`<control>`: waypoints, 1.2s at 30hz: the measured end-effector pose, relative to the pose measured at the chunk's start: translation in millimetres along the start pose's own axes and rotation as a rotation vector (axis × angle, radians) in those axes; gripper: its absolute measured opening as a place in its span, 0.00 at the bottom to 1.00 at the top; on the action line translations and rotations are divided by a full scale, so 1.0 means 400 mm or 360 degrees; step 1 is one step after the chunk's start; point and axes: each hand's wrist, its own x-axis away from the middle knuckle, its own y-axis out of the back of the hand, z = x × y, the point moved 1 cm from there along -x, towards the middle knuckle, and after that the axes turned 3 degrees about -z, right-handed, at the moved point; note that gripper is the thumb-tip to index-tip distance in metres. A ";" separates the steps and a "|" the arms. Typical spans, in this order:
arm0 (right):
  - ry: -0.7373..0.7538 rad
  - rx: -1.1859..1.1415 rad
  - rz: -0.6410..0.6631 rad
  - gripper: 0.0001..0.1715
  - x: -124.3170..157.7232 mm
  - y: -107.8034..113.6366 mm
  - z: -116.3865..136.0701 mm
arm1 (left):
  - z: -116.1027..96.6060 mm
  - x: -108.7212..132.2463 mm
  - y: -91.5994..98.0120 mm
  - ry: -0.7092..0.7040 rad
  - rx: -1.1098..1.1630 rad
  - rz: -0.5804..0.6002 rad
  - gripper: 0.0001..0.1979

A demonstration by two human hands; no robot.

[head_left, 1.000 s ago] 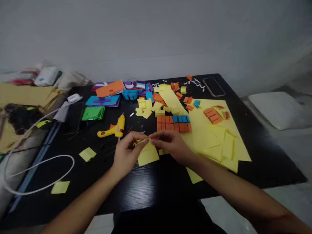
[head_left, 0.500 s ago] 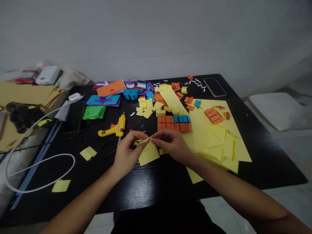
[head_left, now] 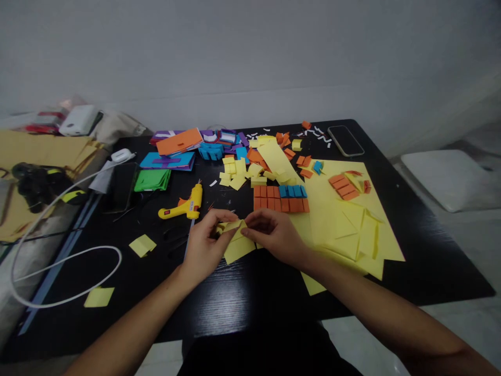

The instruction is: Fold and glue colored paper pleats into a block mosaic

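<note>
Both hands meet over the near middle of the black table [head_left: 242,303]. My left hand [head_left: 205,243] and my right hand [head_left: 274,235] pinch the top edge of a small yellow paper piece [head_left: 238,244], whose lower part hangs below the fingers. Just beyond the hands lies a row of folded orange and blue paper blocks [head_left: 279,198]. A yellow glue gun [head_left: 182,206] rests on the table to the left of my left hand.
A large yellow sheet [head_left: 344,219] with folded orange pieces covers the right side. Stacks of coloured paper [head_left: 172,154] and yellow scraps [head_left: 235,175] lie at the back. A phone [head_left: 345,140] sits far right; a white cable [head_left: 66,271] loops at left.
The fingers have shifted slightly on the yellow piece, which sits a little more folded at its top edge. Hands stay in the same place.
</note>
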 end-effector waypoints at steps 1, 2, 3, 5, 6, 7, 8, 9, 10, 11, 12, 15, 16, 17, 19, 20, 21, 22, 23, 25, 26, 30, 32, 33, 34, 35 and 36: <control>0.0008 0.0002 -0.0015 0.15 0.001 -0.001 -0.002 | -0.001 0.001 0.001 -0.0038 -0.0038 0.0005 0.05; 0.0015 0.0003 -0.0029 0.14 0.002 -0.002 -0.004 | -0.002 0.001 0.002 -0.0077 -0.0074 0.0003 0.05; 0.0025 0.0003 -0.0041 0.14 0.002 -0.002 -0.006 | -0.004 0.001 0.003 -0.0111 -0.0109 0.0001 0.05; 0.0059 -0.0004 -0.0065 0.13 0.002 -0.002 -0.009 | -0.008 0.000 0.006 -0.0155 -0.0170 -0.0010 0.06; 0.0085 -0.0007 -0.0083 0.12 0.001 -0.001 -0.011 | -0.011 -0.001 0.007 -0.0166 -0.0190 -0.0013 0.06; 0.0113 -0.0003 -0.0102 0.11 0.001 0.000 -0.013 | -0.013 -0.002 0.008 -0.0173 -0.0197 -0.0016 0.06; 0.0141 0.0010 -0.0122 0.11 0.001 0.001 -0.014 | -0.015 -0.003 0.009 -0.0176 -0.0194 -0.0018 0.07; 0.0163 0.0034 -0.0138 0.10 0.001 0.001 -0.015 | -0.017 -0.003 0.010 -0.0177 -0.0186 -0.0019 0.07; 0.0182 0.0067 -0.0152 0.10 0.002 0.000 -0.015 | -0.018 -0.003 0.011 -0.0175 -0.0179 -0.0023 0.07; 0.0197 0.0102 -0.0164 0.10 0.004 -0.001 -0.015 | -0.018 -0.003 0.011 -0.0169 -0.0176 -0.0025 0.07; 0.0212 0.0133 -0.0172 0.09 0.006 -0.002 -0.014 | -0.018 -0.002 0.011 -0.0161 -0.0177 -0.0029 0.08; 0.0264 0.0185 -0.0177 0.09 0.012 -0.007 -0.009 | -0.015 0.001 0.010 -0.0154 -0.0187 -0.0045 0.08; 0.0277 0.0209 -0.0170 0.09 0.014 -0.008 -0.007 | -0.014 0.003 0.008 -0.0161 -0.0198 -0.0048 0.08; 0.0287 0.0245 -0.0159 0.08 0.015 -0.008 -0.005 | -0.014 0.004 0.007 -0.0176 -0.0222 -0.0048 0.08; 0.0303 0.0352 -0.0144 0.07 0.015 -0.008 -0.001 | -0.015 0.008 0.003 -0.0234 -0.0302 -0.0039 0.08; 0.0310 0.0414 -0.0142 0.06 0.015 -0.007 0.000 | -0.017 0.010 0.002 -0.0274 -0.0346 -0.0029 0.07; 0.0317 0.0468 -0.0140 0.06 0.014 -0.006 0.001 | -0.020 0.011 0.001 -0.0317 -0.0385 -0.0016 0.07; 0.0323 0.0504 -0.0138 0.05 0.013 -0.004 0.002 | -0.023 0.013 0.002 -0.0359 -0.0413 -0.0008 0.07; 0.0322 0.0522 -0.0134 0.05 0.012 -0.002 0.002 | -0.027 0.013 0.005 -0.0391 -0.0426 -0.0004 0.08; 0.0316 0.0513 -0.0114 0.05 0.010 0.002 0.003 | -0.034 0.010 0.016 -0.0414 -0.0391 0.0040 0.11; 0.0311 0.0496 -0.0101 0.05 0.009 0.004 0.004 | -0.037 0.006 0.023 -0.0406 -0.0340 0.0076 0.14; 0.0305 0.0433 -0.0081 0.06 0.007 0.007 0.005 | -0.043 -0.022 0.050 -0.0202 -0.0076 0.0222 0.12; 0.0308 0.0424 -0.0075 0.06 0.006 0.006 0.006 | -0.044 -0.035 0.052 -0.0052 -0.0003 0.0235 0.11; 0.0310 0.0429 -0.0074 0.05 0.007 0.006 0.006 | -0.044 -0.040 0.050 0.0007 0.0025 0.0239 0.10; 0.0311 0.0443 -0.0072 0.05 0.007 0.005 0.007 | -0.044 -0.043 0.046 0.0048 0.0053 0.0246 0.09; 0.0316 0.0464 -0.0073 0.05 0.007 0.005 0.008 | -0.044 -0.044 0.042 0.0075 0.0082 0.0254 0.08; 0.0324 0.0492 -0.0080 0.04 0.007 0.005 0.010 | -0.045 -0.043 0.036 0.0096 0.0111 0.0262 0.08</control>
